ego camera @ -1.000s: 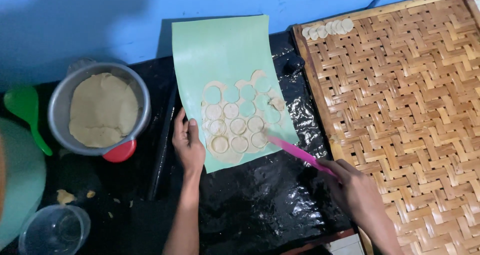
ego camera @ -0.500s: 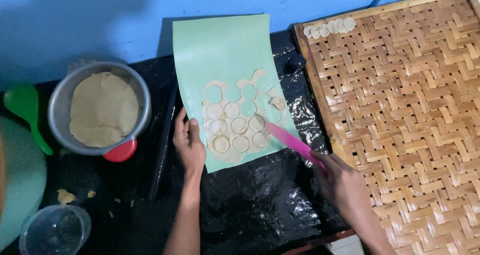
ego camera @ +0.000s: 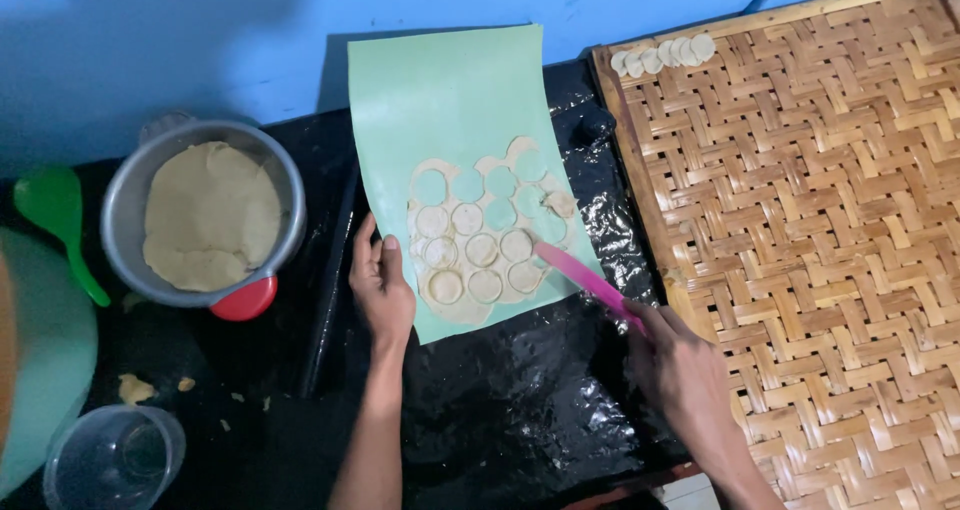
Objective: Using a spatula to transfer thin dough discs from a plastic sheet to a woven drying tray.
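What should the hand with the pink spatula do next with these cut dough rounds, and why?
Probably slide the pink spatula under the nearest dough round. The right hand has its tip at the rolled sheet's edge, while the left hand pins the green mat.

One green mat [ego camera: 440, 100], one metal pot [ego camera: 205, 220], one woven tray [ego camera: 820, 220], one clear cup [ego camera: 110, 460], two hands [ego camera: 382, 285].

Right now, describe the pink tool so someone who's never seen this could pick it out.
Start at the pale green sheet lying on the black plastic-covered surface, left of the woven bamboo tray. At the sheet's lower right edge, the right hand holds a flat pink blade angled toward the cut dough rounds. It is the only pink, long, thin item there.
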